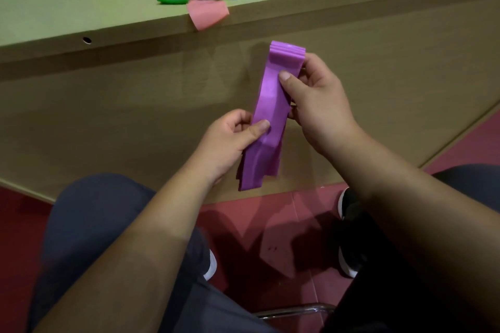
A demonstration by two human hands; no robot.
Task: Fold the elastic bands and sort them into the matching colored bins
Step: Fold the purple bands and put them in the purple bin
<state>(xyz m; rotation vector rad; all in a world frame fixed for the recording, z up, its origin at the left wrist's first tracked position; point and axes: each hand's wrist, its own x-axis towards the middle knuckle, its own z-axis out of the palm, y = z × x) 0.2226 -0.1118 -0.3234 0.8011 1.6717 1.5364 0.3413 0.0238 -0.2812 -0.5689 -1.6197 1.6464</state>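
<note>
Head view: our left grip (230, 138) and right grip (316, 100) both pinch the folded purple band (270, 116), held in the air below the bench (81, 16) edge; we judge a loosened thumb could let its layers spring open

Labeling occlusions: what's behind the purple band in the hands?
The desk front panel is behind the purple band. Thumbs of the left hand and right hand press its front; their fingers curl behind it, mostly covered.
</note>
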